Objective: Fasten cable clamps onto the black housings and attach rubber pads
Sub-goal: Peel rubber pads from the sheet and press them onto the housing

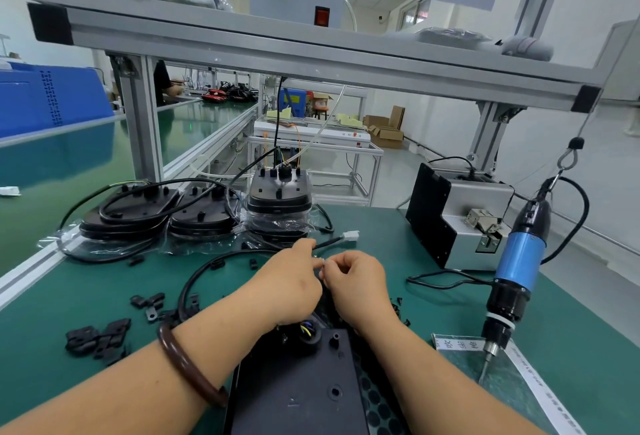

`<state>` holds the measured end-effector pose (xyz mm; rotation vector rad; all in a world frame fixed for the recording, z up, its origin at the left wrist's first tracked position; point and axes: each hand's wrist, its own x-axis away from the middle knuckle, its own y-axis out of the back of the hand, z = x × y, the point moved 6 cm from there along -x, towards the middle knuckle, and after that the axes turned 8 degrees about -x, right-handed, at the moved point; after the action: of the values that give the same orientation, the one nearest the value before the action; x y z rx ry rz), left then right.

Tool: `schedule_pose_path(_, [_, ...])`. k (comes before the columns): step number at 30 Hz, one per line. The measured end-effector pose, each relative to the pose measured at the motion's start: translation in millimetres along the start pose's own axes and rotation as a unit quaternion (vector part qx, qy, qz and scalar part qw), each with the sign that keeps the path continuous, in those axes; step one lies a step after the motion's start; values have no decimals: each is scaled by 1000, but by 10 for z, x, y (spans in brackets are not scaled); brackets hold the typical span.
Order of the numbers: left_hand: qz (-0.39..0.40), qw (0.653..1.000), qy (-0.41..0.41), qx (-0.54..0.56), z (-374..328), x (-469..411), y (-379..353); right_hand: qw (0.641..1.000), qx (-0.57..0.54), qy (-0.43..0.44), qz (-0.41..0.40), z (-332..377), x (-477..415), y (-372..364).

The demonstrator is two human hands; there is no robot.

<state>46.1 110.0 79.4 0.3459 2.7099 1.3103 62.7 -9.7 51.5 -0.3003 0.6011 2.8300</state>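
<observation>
Over the near housing (301, 382), left hand (294, 278) and right hand (356, 282) both pinch a small pale bit (321, 262); clamps (149, 303) lie loose, most work apparently ahead

Housing (301, 382) nearest, clamps (100, 337) to its left, screwdriver (519, 261) right, stacked housings (204, 216) behind.
</observation>
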Motion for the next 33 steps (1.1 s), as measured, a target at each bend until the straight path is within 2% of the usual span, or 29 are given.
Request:
schedule_pose_path(3, [7, 998, 15, 55, 59, -56, 3, 1000, -15, 16, 18, -3, -11, -23])
schedule_pose_path(5, [-6, 992, 34, 124, 130, -83, 49, 996, -78, 9, 31, -5, -13, -36])
schedule_pose_path(6, [-16, 979, 55, 193, 190, -99, 85, 992, -126, -5, 27, -9, -19, -31])
schedule_pose_path(7, [-20, 955, 80, 286, 251, -104, 111, 984, -174, -21, 18, -14, -24, -25])
schedule_pose_path(9, [-6, 883, 119, 455, 329, -96, 121, 970, -240, -43, 17, -9, -14, -35])
schedule_pose_path(11, [12, 853, 128, 507, 347, -75, 125, 962, -266, -53, 38, 18, 6, -74])
schedule_pose_path(20, [25, 873, 101, 477, 318, -70, 98, 954, -290, -66, 49, 83, 38, -85])
schedule_pose_path(33, [27, 913, 77, 400, 274, -50, 117, 983, -173, -22, 52, 188, 60, -16])
